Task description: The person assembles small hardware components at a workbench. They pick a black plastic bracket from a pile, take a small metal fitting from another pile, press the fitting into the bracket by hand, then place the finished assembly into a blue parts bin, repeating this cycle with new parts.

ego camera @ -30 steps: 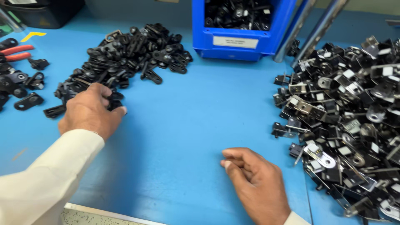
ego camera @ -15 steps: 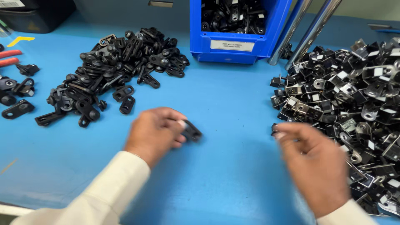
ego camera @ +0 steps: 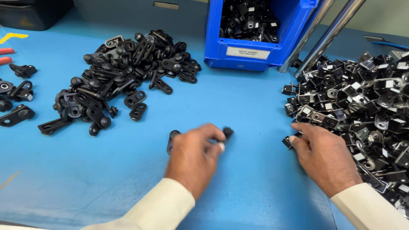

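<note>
My left hand rests on the blue table near its middle, fingers curled around a small black lever part; a second black lever pokes out at the hand's left side. My right hand lies at the near edge of the pile of black and silver metal brackets on the right, and its fingertips pinch one small bracket. A heap of black lever parts lies to the upper left, apart from both hands.
A blue bin filled with black parts stands at the back centre. Two slanted metal rods rise just right of it. Several loose black parts and red tool handles lie at the left edge.
My left hand came from the lever heap toward the table's middle, carrying a black lever. My right hand moved right, to the bracket pile's edge, and closed on a bracket.
</note>
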Motion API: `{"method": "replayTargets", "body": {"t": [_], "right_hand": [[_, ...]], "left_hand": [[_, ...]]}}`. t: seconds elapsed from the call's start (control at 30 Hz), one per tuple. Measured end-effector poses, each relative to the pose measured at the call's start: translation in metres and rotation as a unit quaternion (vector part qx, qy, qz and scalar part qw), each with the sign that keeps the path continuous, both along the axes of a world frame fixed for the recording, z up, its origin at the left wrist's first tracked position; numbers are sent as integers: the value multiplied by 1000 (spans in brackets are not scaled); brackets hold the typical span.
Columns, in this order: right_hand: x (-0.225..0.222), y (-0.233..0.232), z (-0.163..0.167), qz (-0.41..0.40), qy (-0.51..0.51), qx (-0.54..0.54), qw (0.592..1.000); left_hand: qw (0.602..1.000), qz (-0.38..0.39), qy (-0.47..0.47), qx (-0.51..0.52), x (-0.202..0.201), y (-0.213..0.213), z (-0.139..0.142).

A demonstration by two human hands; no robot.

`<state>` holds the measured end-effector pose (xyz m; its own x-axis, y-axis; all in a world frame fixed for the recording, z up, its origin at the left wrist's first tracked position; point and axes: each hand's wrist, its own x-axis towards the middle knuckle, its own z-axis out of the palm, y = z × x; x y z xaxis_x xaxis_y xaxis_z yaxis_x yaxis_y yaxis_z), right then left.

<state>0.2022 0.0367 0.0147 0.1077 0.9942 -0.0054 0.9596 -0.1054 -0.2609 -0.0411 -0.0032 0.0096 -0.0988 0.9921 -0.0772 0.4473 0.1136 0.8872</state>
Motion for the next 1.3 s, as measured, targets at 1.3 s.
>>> {"method": "replayTargets", "body": {"t": [1.3], "right_hand": [[-60, -49, -33, -63, 410, 8, 910]], "left_hand": [[975, -10, 27, -220, 29, -2, 20]]}}
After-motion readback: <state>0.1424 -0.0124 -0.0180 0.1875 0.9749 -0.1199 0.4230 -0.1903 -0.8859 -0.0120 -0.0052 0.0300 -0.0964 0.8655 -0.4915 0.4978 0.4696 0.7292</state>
